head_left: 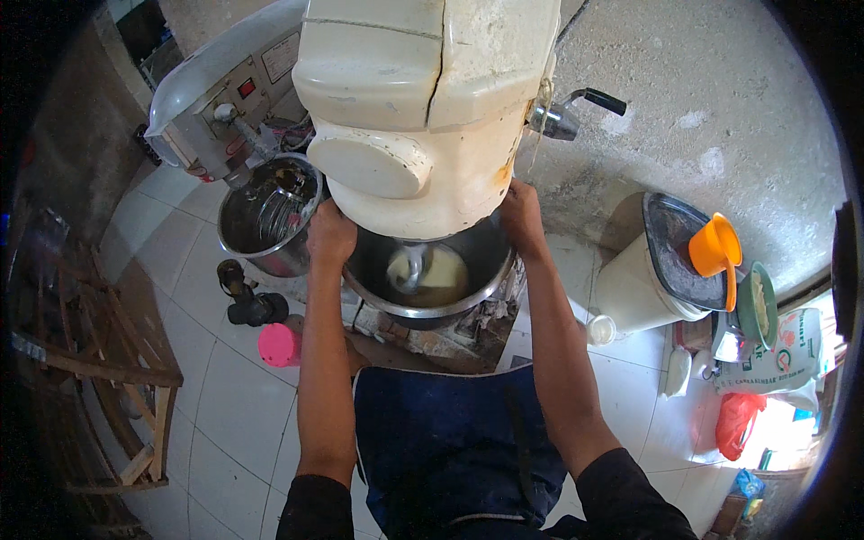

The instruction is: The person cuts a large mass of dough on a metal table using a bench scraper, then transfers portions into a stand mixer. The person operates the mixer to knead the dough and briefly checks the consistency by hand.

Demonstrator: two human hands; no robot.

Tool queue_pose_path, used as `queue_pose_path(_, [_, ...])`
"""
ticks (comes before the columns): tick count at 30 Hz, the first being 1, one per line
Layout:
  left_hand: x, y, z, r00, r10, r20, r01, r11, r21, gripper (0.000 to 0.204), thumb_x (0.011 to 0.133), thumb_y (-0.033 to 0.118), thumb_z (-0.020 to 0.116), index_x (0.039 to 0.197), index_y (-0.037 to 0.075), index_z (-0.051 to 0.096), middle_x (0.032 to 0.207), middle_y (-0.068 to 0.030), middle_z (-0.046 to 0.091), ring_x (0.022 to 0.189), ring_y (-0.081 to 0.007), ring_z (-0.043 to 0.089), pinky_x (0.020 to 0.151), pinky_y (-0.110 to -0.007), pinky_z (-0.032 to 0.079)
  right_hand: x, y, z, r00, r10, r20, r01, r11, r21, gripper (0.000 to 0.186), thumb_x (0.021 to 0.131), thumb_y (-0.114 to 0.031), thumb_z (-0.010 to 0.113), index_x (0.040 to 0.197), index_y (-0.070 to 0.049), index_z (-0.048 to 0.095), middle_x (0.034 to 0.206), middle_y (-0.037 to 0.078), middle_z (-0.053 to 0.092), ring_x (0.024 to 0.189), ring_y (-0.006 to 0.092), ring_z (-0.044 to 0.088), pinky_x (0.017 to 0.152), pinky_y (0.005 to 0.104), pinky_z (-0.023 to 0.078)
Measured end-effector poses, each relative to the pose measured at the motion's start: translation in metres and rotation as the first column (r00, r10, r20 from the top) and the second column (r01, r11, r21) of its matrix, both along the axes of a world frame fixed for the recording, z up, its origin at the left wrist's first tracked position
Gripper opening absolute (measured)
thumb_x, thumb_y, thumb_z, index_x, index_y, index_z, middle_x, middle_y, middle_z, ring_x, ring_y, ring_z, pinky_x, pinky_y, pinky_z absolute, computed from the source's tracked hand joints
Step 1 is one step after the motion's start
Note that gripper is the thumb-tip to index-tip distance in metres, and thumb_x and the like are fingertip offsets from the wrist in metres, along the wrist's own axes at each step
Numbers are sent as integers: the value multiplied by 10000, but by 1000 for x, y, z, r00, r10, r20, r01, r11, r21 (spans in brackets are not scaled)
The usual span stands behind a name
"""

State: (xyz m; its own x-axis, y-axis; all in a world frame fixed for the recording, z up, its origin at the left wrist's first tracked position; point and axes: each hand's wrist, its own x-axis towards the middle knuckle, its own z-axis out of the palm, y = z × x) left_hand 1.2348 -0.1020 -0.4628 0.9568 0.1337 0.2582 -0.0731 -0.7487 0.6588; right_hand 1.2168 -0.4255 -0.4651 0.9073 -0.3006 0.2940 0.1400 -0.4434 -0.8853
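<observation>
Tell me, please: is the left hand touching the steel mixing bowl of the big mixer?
Touching. In the head view the left hand rests on the rim of the steel mixing bowl, with no gap visible; the right hand meets the opposite rim.

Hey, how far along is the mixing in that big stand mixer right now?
Done: pale dough already sits in the steel bowl under the mixer head, with the beater down in it. In hand: the left hand and right hand each touch the bowl rim at its sides; whether either grip is closed is unclear. Left: the bowl is still on the mixer, and the dough looks lumpy, so it is likely unfinished.
</observation>
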Motion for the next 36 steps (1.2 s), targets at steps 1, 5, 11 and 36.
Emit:
queue_pose_path(1, [-1,0,1,1000,14,-18,-14,1000,7,411,885,366,562,1187,101,647,1169,-269,641,1131,-471,580,959,-543,457,0,1,0,1000,2,-3,-2,1000,0,350,933,-300,522,960,23,656,800,245,639,765,348,662,734,420,493])
queue_pose_path(5, [-4,-4,8,997,41,-69,-38,998,41,416,891,369,555,1199,103,641,1176,-260,641,1125,-472,583,956,-546,458,-1,1,2,1000,2,-26,-2,1000,30,358,932,-301,521,936,37,637,765,242,617,705,315,631,710,416,486])
queue_pose_path(11, [-6,-5,11,998,11,-59,-13,1000,-23,422,889,368,560,1212,110,637,1200,-251,634,1132,-464,582,956,-552,456,-4,1,6,999,19,-28,-18,999,46,355,936,-282,516,877,60,588,725,239,581,620,290,508,677,418,465])
queue_pose_path(36, [-5,-3,9,1000,-9,15,9,1000,-18,416,896,361,575,1206,84,579,1180,-251,637,1131,-453,579,942,-555,449,-4,2,5,1000,21,-4,-21,999,35,336,935,-269,535,989,34,670,779,231,652,724,299,651,724,395,496])
